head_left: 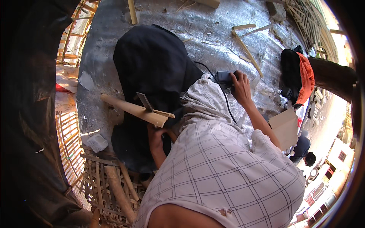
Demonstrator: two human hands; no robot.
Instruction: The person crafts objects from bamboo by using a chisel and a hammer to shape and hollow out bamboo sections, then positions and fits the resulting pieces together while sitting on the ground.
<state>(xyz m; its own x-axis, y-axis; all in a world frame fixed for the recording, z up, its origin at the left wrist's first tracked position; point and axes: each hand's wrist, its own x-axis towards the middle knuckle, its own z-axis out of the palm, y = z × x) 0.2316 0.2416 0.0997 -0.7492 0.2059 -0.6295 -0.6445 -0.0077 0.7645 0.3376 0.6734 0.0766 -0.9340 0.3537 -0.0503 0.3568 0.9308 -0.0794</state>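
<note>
A split length of bamboo (131, 112) lies across my dark-clothed leg, its cut end toward me. A flat metal blade (144, 102) stands up from it at a slant, beside a narrow strip split partly away. My left hand (155, 138) is curled just below the cut end. Its fingers are partly hidden, so whether it grips the bamboo or a handle beneath does not show. Out to the right, my right hand (241, 88) has its fingers closed over the end of a small dark box-shaped device (223, 76). A black cable (224, 93) runs close by it, over my checked shirt.
A silvery sheet (213, 34) covers the ground, with bamboo sticks (249, 53) on it. At right are a black-and-orange bag (302, 78), a cardboard piece (284, 129), a log (332, 78) and another person (302, 148). Woven bamboo slats (99, 182) lie lower left.
</note>
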